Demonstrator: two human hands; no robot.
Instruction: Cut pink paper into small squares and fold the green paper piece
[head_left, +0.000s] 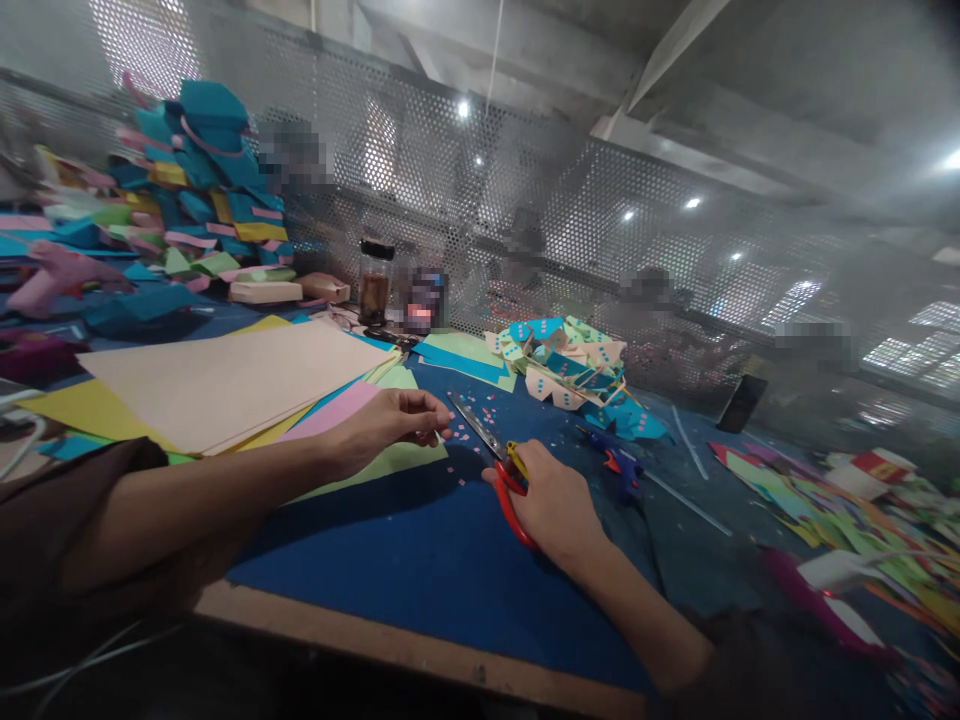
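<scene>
My right hand (559, 500) grips a pair of scissors (491, 440) by the red handle, with something yellow beside the fingers. Their metal blades point up and left, toward my other hand. My left hand (394, 425) is closed in a pinch just left of the blades; a tiny pale bit shows at its fingertips, too small to name. Small pink paper bits (465, 432) lie scattered on the blue tabletop (390, 575) around the blades. Beneath my left wrist lie sheets of coloured paper (225, 385), with a large cream one on top.
Folded paper pieces with dots (574, 365) are heaped beyond the scissors. A blue glue gun (622, 470) lies right of my right hand. Paper strips (847, 510) pile up at far right. A jar (375, 285) and a tall blue paper figure (214, 130) stand at the back left.
</scene>
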